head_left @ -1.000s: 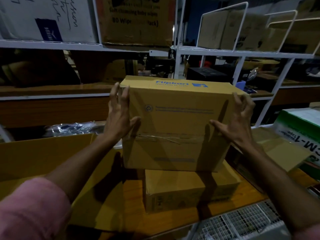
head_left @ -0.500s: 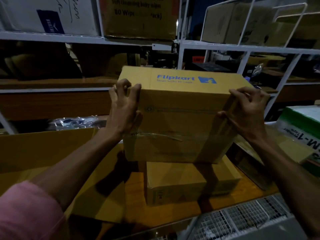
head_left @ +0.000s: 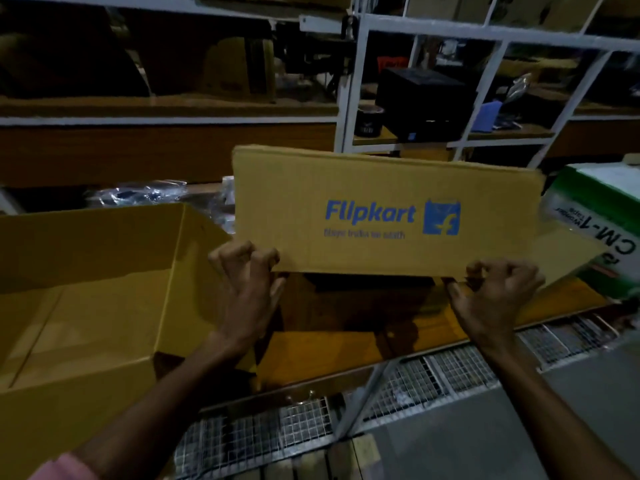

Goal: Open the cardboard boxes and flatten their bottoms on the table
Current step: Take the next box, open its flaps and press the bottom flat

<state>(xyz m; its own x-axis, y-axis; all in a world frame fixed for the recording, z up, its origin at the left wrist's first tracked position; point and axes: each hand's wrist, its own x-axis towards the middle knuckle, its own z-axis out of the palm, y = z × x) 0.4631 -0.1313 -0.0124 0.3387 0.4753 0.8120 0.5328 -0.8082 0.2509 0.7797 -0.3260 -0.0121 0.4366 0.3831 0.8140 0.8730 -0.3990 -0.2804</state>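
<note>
A yellow-brown cardboard box [head_left: 381, 188] with blue Flipkart print faces me, tipped so its printed side is toward the camera. My left hand [head_left: 247, 282] grips its lower left edge with curled fingers. My right hand [head_left: 495, 292] grips the lower right edge the same way. The box is held above the wooden table [head_left: 329, 351]; what lies under it is in dark shadow. A large open cardboard box [head_left: 90, 306] stands on the table to the left, its inside bare.
A green-and-white carton [head_left: 602, 223] sits at the right. White metal shelving [head_left: 349, 91] with dark items stands behind the table. A wire mesh panel [head_left: 433, 375] runs along the table's front edge. Plastic-wrapped goods [head_left: 138, 194] lie behind the open box.
The Flipkart box has been rotated toward me so its printed side now faces the camera. Both hands shifted from the box's sides to its lower edge. The head tilted down.
</note>
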